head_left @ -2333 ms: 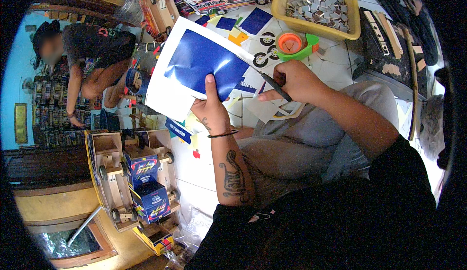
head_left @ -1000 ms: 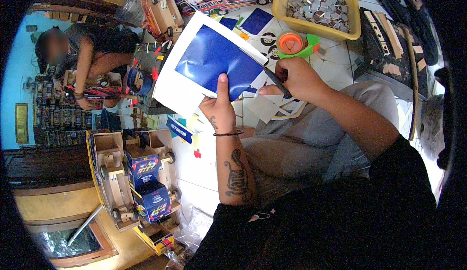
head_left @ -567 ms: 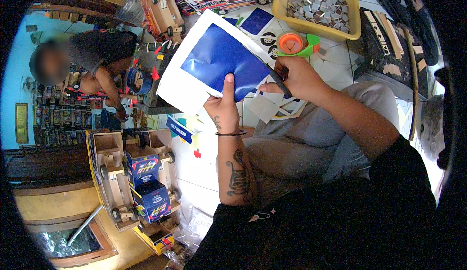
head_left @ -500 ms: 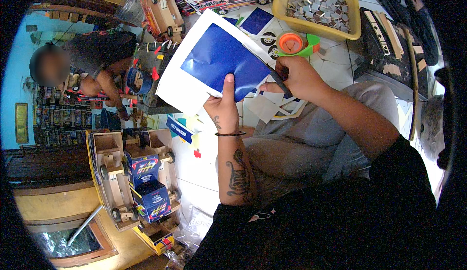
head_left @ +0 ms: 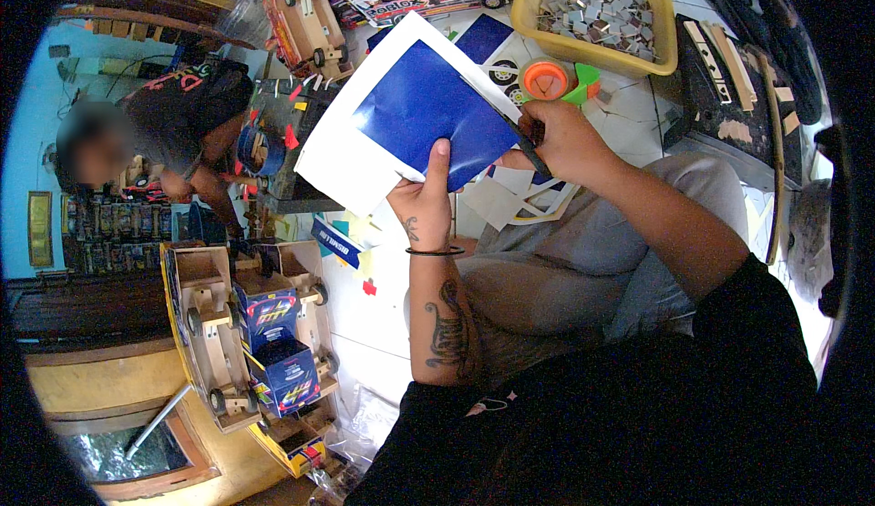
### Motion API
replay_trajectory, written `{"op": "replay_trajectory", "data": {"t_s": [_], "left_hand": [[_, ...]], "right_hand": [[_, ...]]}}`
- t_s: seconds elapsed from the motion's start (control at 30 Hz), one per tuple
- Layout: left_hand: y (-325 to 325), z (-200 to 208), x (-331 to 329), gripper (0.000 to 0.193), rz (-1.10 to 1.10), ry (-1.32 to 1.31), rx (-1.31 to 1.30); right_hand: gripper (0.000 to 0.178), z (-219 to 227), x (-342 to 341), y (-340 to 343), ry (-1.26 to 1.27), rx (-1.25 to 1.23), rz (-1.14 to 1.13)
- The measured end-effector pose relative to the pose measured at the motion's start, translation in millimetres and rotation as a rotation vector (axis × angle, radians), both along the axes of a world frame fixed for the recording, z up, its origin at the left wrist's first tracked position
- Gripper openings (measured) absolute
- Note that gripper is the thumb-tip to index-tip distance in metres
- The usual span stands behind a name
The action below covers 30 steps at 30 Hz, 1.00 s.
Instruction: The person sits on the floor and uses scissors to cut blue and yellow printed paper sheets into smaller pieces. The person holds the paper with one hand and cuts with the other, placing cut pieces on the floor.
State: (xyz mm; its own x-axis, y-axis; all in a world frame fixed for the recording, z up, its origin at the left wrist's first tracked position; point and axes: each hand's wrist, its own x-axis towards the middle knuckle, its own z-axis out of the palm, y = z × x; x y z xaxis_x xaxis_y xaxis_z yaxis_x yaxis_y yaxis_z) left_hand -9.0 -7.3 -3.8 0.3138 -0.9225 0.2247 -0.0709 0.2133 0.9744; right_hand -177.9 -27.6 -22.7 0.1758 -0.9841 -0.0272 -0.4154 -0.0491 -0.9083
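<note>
My left hand grips a white sheet with a large blue panel, the thumb lying on the blue and the other fingers underneath. The sheet is tilted, raised above the floor. In my right hand is a pair of dark scissors, with the blades along the right border of the blue panel. A white margin strip stands beside the blades there. Part of the scissors' handle is hidden by my fingers. Under my hands, white paper offcuts lie by my leg.
A yellow basin of small grey-faced pieces stands at the far right. Near it are an orange roll in a green holder and black wheels. Wooden toy trucks stand at the left. A co-worker bends over at the far left.
The sheet and my left hand have shifted slightly right and the sheet has turned a little. The scissors remain at its right border. The co-worker's head and arm have moved.
</note>
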Motion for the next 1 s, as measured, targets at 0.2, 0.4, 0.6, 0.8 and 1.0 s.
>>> {"op": "replay_trajectory", "data": {"t_s": [0.2, 0.4, 0.6, 0.8, 1.0], "left_hand": [[1, -1, 2, 0.029, -0.004, 0.014, 0.035], [-1, -2, 4, 0.031, -0.002, -0.011, 0.076], [1, -2, -1, 0.031, -0.058, 0.017, 0.072], [1, 0, -3, 0.029, -0.055, 0.023, 0.056], [3, 2, -4, 0.026, -0.073, 0.002, 0.062]], "right_hand": [[0.049, -3, 1, -1, -0.011, -0.012, -0.006], [0.045, -8, 0, -2, -0.014, -0.012, -0.005], [0.039, -13, 1, -5, -0.121, -0.053, -0.021], [0.036, -8, -1, -4, -0.088, -0.038, -0.027], [0.032, -8, -2, -5, -0.086, -0.006, -0.015]]}}
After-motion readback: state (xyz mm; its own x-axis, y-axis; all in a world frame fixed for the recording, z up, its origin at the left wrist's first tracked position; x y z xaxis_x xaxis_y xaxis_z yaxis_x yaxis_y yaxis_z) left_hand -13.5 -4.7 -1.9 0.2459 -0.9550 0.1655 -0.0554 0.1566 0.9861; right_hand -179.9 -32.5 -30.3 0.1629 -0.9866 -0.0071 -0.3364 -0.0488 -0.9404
